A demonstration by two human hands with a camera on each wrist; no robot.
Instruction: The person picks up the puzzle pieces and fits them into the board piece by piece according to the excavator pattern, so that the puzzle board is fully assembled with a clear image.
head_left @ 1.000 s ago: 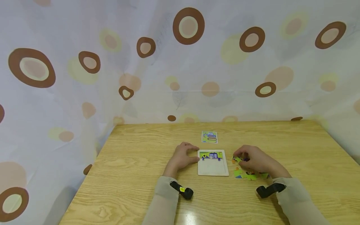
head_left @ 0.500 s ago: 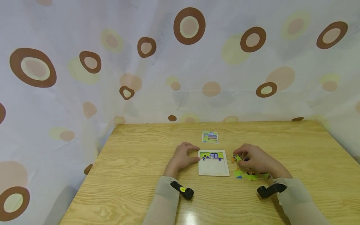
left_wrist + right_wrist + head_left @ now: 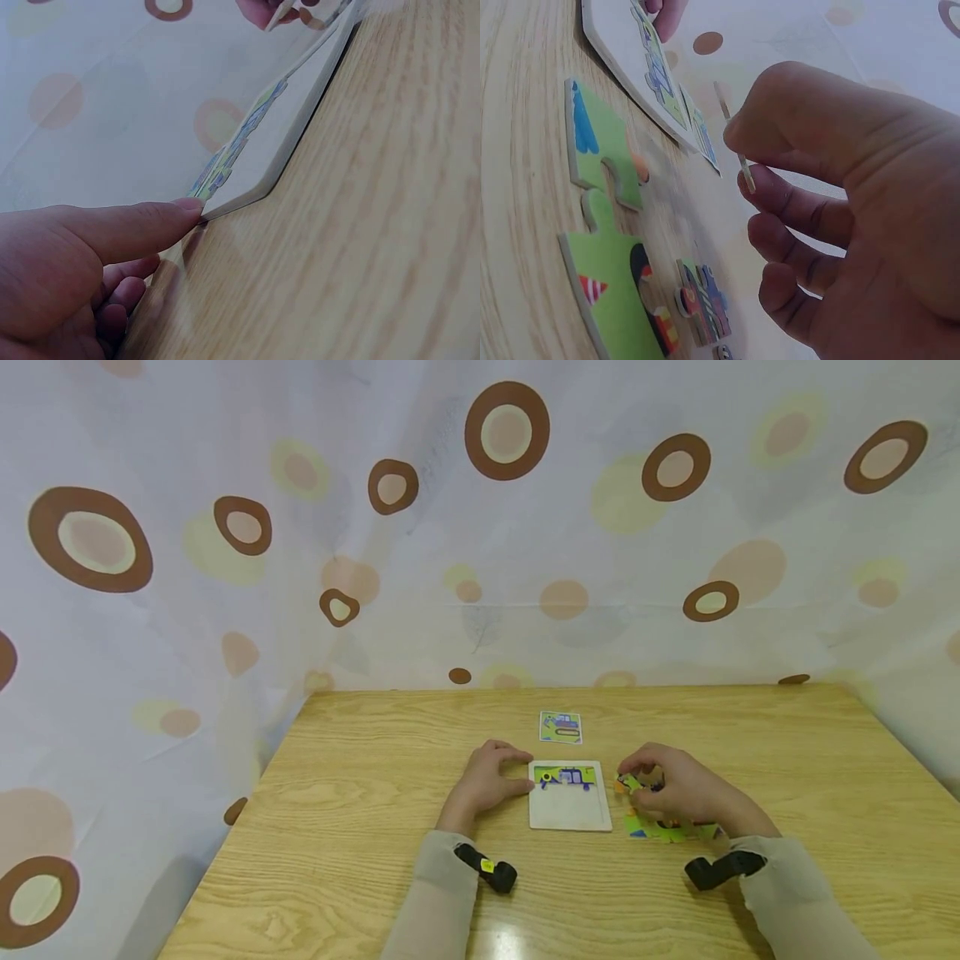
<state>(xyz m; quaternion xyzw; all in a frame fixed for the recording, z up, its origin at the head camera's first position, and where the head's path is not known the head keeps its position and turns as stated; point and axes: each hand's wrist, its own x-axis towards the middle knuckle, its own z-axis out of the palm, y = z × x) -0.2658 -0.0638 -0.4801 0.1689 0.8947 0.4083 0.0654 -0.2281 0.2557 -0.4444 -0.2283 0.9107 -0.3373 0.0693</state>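
Dirs per head view, from tray centre, 12 = far side. White puzzle tray (image 3: 566,812) lies flat approx. mid-bench. Fitted pcs (image 3: 567,776) fill its 12 o'clock strip: blue vehicle cab on green; pale tray floor shows twd 6.

L hand (image 3: 483,777) at 9–10 o'clock: grip spread, thumb & index apart, tips touching tray's near-side rim betw. 9 and 11; L wrist view has the thumb tip on the tray corner.

R hand (image 3: 675,779) at 3, just off the tray: grip pinching one held pc (image 3: 721,99) betw. thumb & index, seen nearly edge-on in R wrist view, so its print can't be read there. Other R fingers loosely bent.

Loose pcs (image 3: 670,835) on bench at 4 o'clock, partly under R hand. R wrist view: green pc w/ blue corner (image 3: 592,139), green pc w/ red-white triangle (image 3: 611,289) next to it, tab at the notch; striped pc (image 3: 703,304) a bit apart.

Ref card (image 3: 561,727), digger pic, at 12, clear of tray. Wood-grain bench (image 3: 345,793); spotted backdrop (image 3: 420,543) behind. Black wrist cams (image 3: 498,875) on both light sleeves (image 3: 438,902).
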